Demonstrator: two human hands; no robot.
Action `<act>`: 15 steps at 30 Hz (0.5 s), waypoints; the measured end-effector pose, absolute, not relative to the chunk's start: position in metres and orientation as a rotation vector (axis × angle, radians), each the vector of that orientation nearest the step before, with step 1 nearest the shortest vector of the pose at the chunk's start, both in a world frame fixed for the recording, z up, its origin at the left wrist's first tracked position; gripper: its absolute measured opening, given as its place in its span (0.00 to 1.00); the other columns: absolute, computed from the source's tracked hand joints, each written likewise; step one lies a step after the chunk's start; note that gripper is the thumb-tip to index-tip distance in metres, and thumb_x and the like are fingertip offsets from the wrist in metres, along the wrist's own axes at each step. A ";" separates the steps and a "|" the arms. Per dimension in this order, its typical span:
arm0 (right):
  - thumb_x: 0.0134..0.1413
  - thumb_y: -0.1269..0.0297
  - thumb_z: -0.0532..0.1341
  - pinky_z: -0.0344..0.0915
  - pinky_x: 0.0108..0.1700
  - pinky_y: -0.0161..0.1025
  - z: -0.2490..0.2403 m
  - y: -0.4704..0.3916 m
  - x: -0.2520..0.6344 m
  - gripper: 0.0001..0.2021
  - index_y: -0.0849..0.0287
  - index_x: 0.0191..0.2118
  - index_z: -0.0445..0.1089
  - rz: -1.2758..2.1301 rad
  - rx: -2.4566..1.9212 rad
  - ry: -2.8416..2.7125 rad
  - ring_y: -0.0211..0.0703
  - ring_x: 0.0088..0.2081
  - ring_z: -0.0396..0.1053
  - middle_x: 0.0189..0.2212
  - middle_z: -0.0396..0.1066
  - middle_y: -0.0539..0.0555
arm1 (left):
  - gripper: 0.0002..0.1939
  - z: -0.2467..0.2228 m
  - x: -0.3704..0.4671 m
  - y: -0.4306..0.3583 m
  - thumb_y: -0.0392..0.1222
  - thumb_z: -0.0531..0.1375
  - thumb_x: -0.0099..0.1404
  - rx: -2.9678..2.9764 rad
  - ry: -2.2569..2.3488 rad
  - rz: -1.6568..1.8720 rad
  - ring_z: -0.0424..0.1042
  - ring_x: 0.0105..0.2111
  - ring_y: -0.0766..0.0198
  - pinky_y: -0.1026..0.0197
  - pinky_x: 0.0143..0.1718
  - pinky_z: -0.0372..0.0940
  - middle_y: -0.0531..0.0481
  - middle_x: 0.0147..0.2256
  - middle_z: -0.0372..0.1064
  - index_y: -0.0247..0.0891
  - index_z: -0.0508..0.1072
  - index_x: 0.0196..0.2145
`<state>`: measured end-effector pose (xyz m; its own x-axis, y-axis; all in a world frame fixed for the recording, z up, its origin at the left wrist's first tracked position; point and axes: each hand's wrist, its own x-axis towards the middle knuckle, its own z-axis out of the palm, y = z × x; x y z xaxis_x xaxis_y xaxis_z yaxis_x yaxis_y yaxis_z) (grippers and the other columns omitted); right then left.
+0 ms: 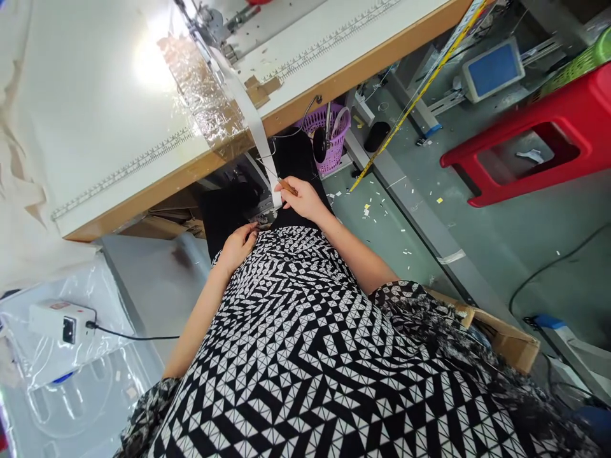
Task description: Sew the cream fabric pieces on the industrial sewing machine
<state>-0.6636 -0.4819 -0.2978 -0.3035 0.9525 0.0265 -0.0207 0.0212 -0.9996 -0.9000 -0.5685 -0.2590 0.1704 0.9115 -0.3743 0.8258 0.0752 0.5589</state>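
White strip [258,130] (flat) — in right fingers [292,201]

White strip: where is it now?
In the head view, the white strip runs over the table edge left of centre, its lower part in the right hand.

Two hands [238,247] [301,200], one strip [258,135], one stool [594,121]

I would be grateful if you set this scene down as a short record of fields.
Right grip: pinches a white strip and a brown item
Left grip: rests on the patterned garment
Strip path: from near the metal machine down over the edge of the table
Under table: purple basket
Right side: yellow measuring tape, red stool
Floor: scattered small scraps
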 end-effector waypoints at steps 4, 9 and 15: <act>0.59 0.67 0.57 0.75 0.31 0.33 -0.298 -0.484 -0.662 0.07 0.58 0.40 0.72 1.416 -1.023 -1.409 0.37 0.30 0.68 0.29 0.67 0.47 | 0.25 -0.259 -0.898 -0.571 0.47 0.51 0.72 1.795 1.655 0.173 0.72 0.59 0.51 0.46 0.65 0.63 0.39 0.59 0.73 0.34 0.72 0.60; 0.55 0.66 0.60 0.74 0.28 0.31 -0.297 -0.485 -0.662 0.06 0.58 0.38 0.73 1.448 -1.043 -1.323 0.36 0.28 0.69 0.28 0.69 0.46 | 0.23 -0.261 -0.895 -0.572 0.45 0.52 0.71 1.854 1.661 0.203 0.73 0.59 0.52 0.47 0.64 0.65 0.41 0.57 0.75 0.36 0.75 0.58; 0.52 0.60 0.62 0.76 0.27 0.34 -0.294 -0.486 -0.661 0.08 0.58 0.36 0.72 1.403 -0.981 -1.338 0.38 0.28 0.71 0.29 0.71 0.48 | 0.21 -0.260 -0.892 -0.571 0.42 0.52 0.70 1.927 1.655 0.227 0.77 0.54 0.52 0.48 0.58 0.71 0.40 0.54 0.77 0.35 0.76 0.55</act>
<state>-0.6609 -0.4861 -0.2943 -0.2469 0.9677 0.0507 -0.0967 0.0275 -0.9949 -0.8923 -0.5707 -0.2596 0.2145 0.9470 -0.2390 0.8478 -0.0591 0.5270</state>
